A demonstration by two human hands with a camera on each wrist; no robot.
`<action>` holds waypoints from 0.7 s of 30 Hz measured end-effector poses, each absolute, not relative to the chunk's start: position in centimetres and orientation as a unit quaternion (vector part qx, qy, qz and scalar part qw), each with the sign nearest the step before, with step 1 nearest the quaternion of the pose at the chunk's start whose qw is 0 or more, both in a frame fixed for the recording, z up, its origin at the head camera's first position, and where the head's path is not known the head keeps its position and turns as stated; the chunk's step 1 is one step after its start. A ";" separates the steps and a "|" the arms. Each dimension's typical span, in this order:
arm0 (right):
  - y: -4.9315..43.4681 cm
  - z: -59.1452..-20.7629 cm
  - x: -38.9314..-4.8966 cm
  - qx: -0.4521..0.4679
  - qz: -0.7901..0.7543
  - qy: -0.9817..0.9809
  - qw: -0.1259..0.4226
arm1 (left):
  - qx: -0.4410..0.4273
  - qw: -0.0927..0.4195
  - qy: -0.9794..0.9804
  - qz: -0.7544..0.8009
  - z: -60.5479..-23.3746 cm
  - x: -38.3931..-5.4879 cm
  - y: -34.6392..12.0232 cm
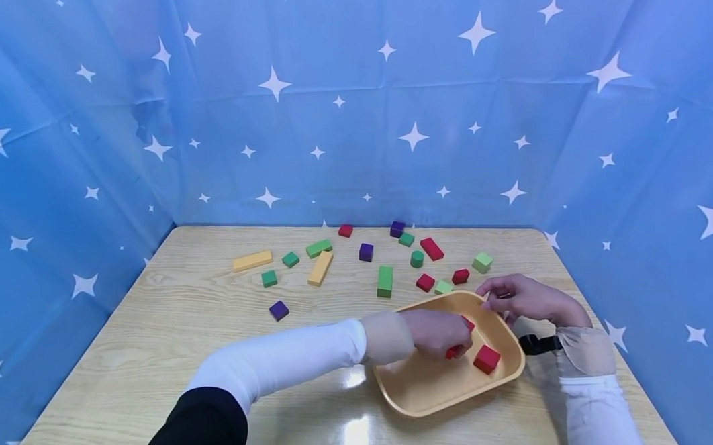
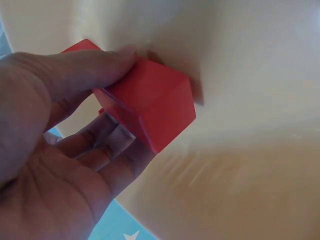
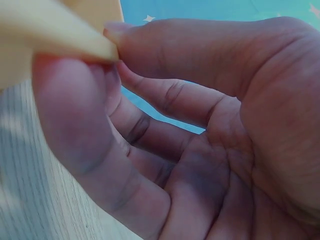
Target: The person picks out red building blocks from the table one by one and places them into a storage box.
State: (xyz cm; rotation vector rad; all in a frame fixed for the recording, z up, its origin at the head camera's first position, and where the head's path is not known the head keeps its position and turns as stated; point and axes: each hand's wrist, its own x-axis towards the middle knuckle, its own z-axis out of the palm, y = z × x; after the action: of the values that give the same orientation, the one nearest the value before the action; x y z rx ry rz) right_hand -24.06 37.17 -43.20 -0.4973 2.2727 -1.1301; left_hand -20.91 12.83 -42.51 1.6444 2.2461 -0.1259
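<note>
Inside the orange-yellow plastic tray (image 1: 413, 389), my left hand (image 1: 437, 332) holds a red block (image 2: 155, 95) between thumb and fingers. The left wrist view shows the block's end face beyond the fingertips, close over the tray's floor. A second red block (image 2: 82, 46) shows partly behind the thumb. Another red block (image 1: 487, 359) lies on the tray floor to the right of this hand. My right hand (image 1: 530, 297) pinches the tray's rim at its far right corner. In the right wrist view, the thumb and curled index finger meet at the rim (image 3: 95, 47).
Beyond the tray, wooden-table blocks lie scattered: a green block (image 1: 384, 281), a purple cube (image 1: 366, 252), a yellow plank (image 1: 320, 269), a green cylinder (image 1: 417, 259) and several others. A pale green block (image 1: 443, 287) lies right by the tray's far rim. Blue starry curtains (image 1: 327, 116) border the table.
</note>
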 end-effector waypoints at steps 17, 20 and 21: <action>37.2 -43.1 -24.0 -0.192 -0.423 0.842 0.276 | 0.547 0.205 0.810 -0.061 -42.5 -20.9 13.0; 37.2 -43.1 -24.0 -0.191 -0.420 0.844 0.275 | 0.543 0.205 0.812 -0.061 -42.2 -20.8 12.9; 37.2 -43.1 -24.0 -0.191 -0.418 0.845 0.273 | 0.543 0.201 0.813 -0.062 -42.1 -20.7 12.8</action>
State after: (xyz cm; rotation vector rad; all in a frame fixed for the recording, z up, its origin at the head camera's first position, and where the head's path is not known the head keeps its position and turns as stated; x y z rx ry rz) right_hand -23.97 37.16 -43.07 -0.5146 2.2725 -1.1258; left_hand -20.73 12.79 -42.09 1.5177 2.2704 -0.1726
